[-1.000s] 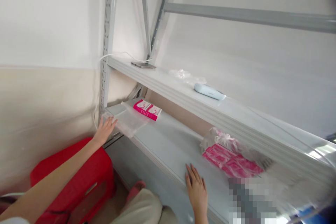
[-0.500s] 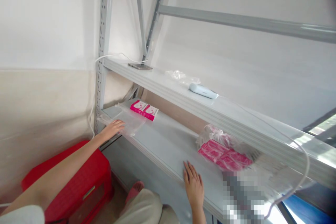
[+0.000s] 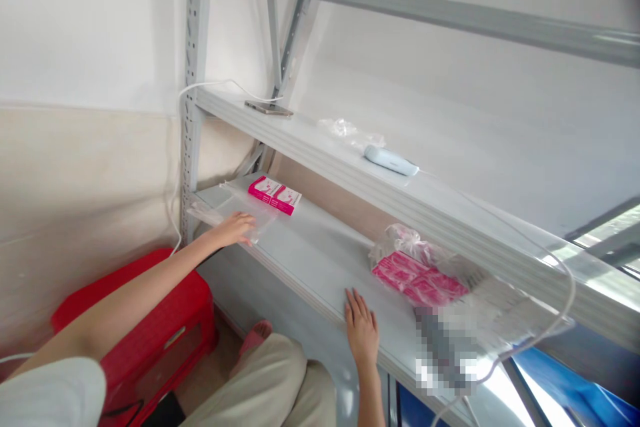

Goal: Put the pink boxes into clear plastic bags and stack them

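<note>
The lower shelf (image 3: 310, 260) has a clear bag (image 3: 261, 216) right under the left hand (image 3: 234, 229); honestly can't tell if those fingers pinch it. Right hand (image 3: 363, 330) lies flat, fingers slightly apart. Pink-and-white boxes (image 3: 275, 195) sit by the bag's far side.

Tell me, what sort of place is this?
Probably a storeroom or workroom: a grey metal rack stands by the wall, with pink and white boxes and plastic-wrapped pink packs on its lower shelf.

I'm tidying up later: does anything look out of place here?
At right, a white cable droops in a loose loop past the upper shelf, and crumpled plastic lies there like litter. Nothing looks spilled.
</note>
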The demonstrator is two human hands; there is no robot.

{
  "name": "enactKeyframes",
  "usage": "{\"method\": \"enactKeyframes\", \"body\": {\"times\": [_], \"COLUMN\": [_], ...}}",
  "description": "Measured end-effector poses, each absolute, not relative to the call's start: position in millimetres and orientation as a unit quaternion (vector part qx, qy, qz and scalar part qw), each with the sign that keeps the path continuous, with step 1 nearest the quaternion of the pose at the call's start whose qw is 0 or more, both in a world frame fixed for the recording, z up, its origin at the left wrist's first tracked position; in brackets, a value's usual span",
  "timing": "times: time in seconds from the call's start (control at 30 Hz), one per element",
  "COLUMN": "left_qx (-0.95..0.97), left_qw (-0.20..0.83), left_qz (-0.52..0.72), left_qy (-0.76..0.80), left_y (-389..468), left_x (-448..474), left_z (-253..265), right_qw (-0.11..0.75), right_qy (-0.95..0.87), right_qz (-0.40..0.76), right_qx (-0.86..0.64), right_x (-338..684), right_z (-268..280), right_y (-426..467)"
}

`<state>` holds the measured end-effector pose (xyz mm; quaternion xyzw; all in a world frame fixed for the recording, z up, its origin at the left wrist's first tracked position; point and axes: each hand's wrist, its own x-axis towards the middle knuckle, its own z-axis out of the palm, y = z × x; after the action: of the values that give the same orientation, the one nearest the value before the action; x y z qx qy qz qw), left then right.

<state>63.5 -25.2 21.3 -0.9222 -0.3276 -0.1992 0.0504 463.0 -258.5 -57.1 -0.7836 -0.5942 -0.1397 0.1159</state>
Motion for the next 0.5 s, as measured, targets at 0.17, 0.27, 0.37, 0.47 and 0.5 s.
{"method": "enactKeyframes", "body": {"times": [0.17,0.27,0.37,0.47,0.5], "left_qx": [-0.910,-0.897,-0.857,-0.798,-0.786], "left_qw": [0.034,-0.003,-0.056,-0.105,-0.112], "left_qz": [-0.214,-0.241,-0.272,-0.280,-0.278], "left_qy": [-0.355,-0.372,-0.435,-0.523,-0.540], "left_y": [-32.0,-25.9,-18.4,-12.3,-10.6], "left_x": [50.1,47.9,52.4,59.6,62.0], "left_z": [-5.1,-2.0,9.2,18.9,21.7], "right_qw": [0.121,0.127,0.132,0.138,0.143], "right_qy": [-0.599,-0.603,-0.602,-0.598,-0.596], "right_qz": [-0.161,-0.170,-0.169,-0.157,-0.150], "right_qx": [-0.775,-0.769,-0.769,-0.774,-0.776], "right_x": [464.9,467.8,467.1,463.7,462.8], "right_z": [-61.9,-64.8,-64.5,-61.8,-61.0], "right_y": [-259.2,-258.6,-258.2,-258.9,-259.3]}}
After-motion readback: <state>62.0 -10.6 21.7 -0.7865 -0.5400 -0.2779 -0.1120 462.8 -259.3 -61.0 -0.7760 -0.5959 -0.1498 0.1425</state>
